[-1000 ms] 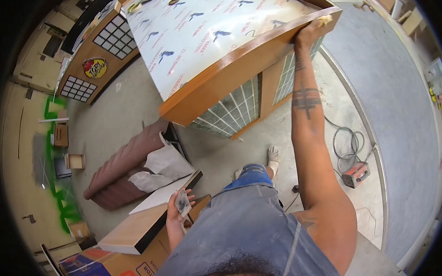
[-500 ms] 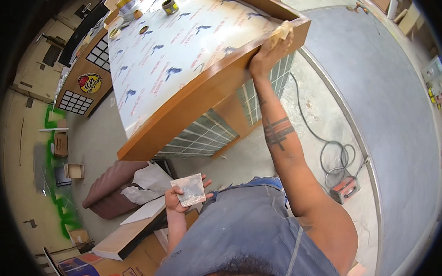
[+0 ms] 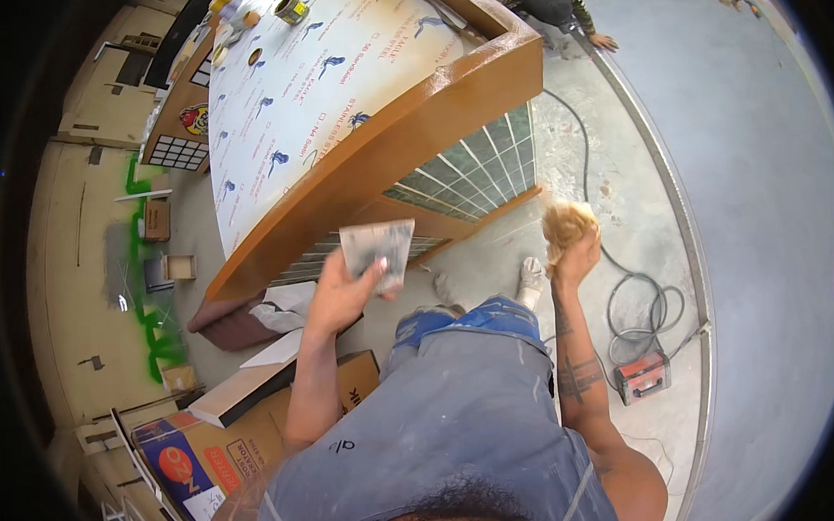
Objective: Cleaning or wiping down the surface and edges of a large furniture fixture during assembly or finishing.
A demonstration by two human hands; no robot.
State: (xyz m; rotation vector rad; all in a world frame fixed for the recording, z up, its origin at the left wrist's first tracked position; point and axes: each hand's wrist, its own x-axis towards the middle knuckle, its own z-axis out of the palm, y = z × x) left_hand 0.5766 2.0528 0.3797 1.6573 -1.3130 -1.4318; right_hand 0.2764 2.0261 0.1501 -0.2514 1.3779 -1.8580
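My right hand grips a crumpled yellowish-tan rag, held out over the floor, apart from the wooden counter. In my left hand is a flat, square, worn grey-white piece, its thumb across the front face. I cannot tell whether it is a sanding pad or a plain plate. That hand is just in front of the counter's glossy brown wooden rim. Printed white protective film covers the countertop inside the rim. Dark green tiled panels line the side below.
An open can and tape rolls are on the far left of the countertop. A red machine with a coiled dark cable is on the floor at right. Cardboard boxes lie near my left side. Another person's hand rests on the floor at the top.
My right hand has left the counter's far corner and come back toward me with the rag. My left hand has risen with the square piece. Another person has come into view at the top.
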